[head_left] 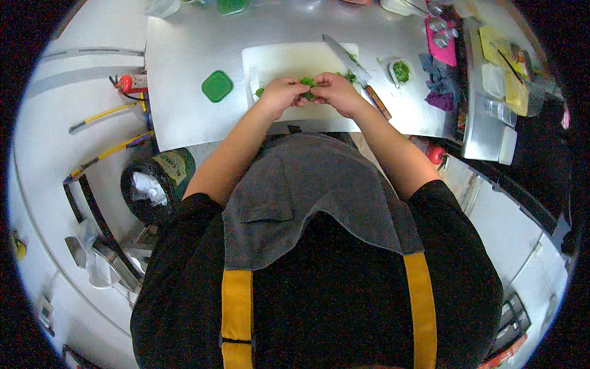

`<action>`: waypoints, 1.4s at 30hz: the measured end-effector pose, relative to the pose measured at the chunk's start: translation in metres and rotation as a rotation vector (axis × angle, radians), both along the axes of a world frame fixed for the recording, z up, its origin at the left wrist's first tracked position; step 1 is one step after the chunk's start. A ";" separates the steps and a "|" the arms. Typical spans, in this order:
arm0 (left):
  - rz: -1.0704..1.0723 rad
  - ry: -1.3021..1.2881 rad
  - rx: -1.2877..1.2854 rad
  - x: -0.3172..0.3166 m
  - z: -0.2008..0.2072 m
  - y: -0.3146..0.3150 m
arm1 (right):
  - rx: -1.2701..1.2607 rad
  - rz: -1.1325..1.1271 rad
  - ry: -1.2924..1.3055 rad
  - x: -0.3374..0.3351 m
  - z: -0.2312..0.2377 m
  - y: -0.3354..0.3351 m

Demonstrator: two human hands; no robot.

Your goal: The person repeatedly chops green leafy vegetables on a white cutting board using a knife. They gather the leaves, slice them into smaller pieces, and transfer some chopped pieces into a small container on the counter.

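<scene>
Both hands meet over a white cutting board [279, 59] on the metal table. My left hand [281, 97] and my right hand [338, 94] pinch a small bunch of green leaves [308, 82] between their fingertips. The exact kind of leaf is too small to tell. A kitchen knife [377, 101] with a brown handle lies slanted across the board's right side, its tip pointing away from me. Green scraps [351, 77] lie beside its blade. Another bit of green [259, 92] shows by my left hand. To the right, a small clear container [401, 72] holds chopped greens.
A green square lid [217, 86] lies left of the board. Dark cloths [437, 80] and a pink mat [441, 40] with small metal-topped jars sit at the right. Below left stands a dark bin [138, 184]; a red fire extinguisher [131, 83] is beside the table.
</scene>
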State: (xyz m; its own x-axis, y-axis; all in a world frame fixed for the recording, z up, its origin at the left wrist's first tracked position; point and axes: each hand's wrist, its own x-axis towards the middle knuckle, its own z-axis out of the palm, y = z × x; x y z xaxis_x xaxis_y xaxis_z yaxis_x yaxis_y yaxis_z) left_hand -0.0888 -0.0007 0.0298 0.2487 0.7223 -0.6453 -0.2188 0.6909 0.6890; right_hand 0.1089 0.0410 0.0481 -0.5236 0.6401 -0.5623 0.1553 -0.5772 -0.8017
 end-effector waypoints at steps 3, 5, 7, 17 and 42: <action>-0.079 0.098 0.029 0.015 -0.005 0.008 | -0.021 -0.091 -0.125 0.012 -0.014 0.001; -0.163 0.214 0.121 0.023 -0.007 0.014 | -0.034 -0.162 -0.147 0.014 -0.024 0.000; -0.164 0.273 0.138 0.028 -0.009 0.018 | -0.045 -0.229 -0.097 0.015 -0.033 0.003; 0.242 -0.202 -0.132 0.031 -0.031 0.024 | 0.535 -0.086 -0.379 0.020 -0.049 0.010; -0.270 1.009 0.700 0.062 -0.034 0.036 | 0.875 0.211 -1.141 0.119 -0.016 -0.001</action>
